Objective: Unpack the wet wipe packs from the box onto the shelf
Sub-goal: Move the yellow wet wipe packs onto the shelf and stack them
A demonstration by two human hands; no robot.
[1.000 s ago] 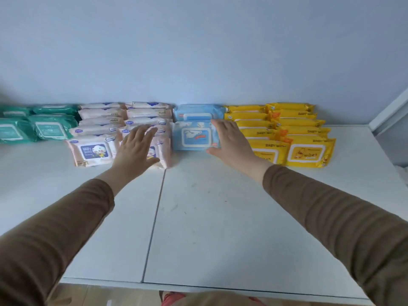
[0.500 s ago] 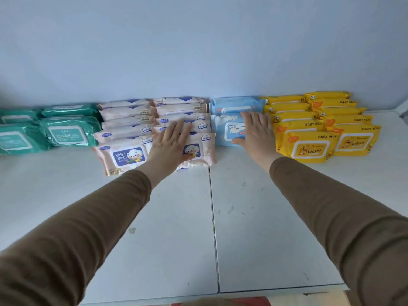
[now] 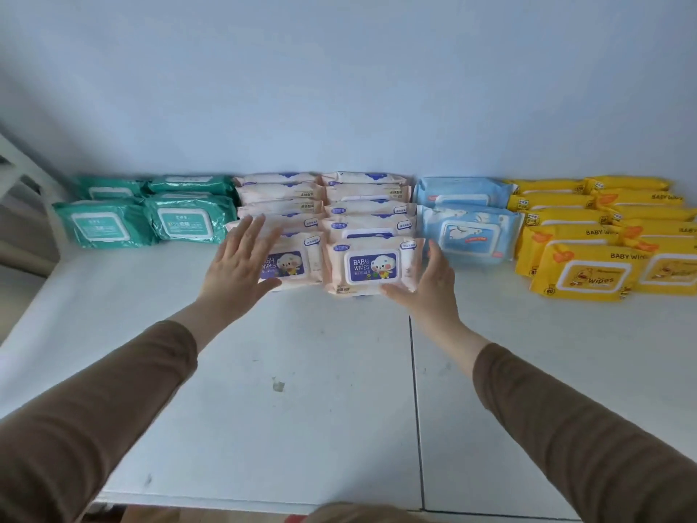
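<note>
Where both hands flank them, pink packs read "BABY WIPES".

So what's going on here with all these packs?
A person is lining up wet wipe packs on a white shelf, sorted by colour: green packs, pink packs, blue packs and yellow packs in rows against the wall. The left hand lies flat over the left pink row, and the right hand touches the front pack of the right pink row at its right edge. No box is in view.
</note>
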